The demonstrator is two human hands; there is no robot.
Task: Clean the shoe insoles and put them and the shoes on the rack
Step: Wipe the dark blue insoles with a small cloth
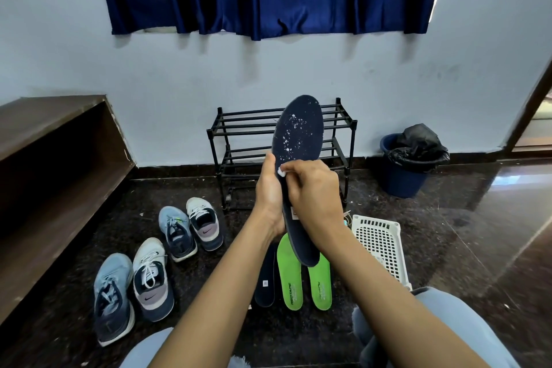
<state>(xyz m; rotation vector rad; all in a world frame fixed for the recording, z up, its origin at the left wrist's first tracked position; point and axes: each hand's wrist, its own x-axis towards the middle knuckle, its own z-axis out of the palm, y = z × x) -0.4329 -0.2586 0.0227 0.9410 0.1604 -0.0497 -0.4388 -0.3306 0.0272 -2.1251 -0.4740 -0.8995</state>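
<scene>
My left hand (268,191) grips a dark blue insole (300,131) by its left edge and holds it upright in front of the black shoe rack (239,125). White specks dot the insole's upper half. My right hand (316,188) pinches a small white wad (281,171) against the insole's middle. On the floor below lie two green insoles (291,275) and another dark blue insole (265,281). Four shoes stand at the left: two light blue ones (112,293) and two white and navy ones (152,278).
A white plastic basket (380,243) lies on the dark floor to the right. A blue bin with a black liner (409,161) stands by the wall. A brown wooden unit (50,164) fills the left side. Blue curtains hang above.
</scene>
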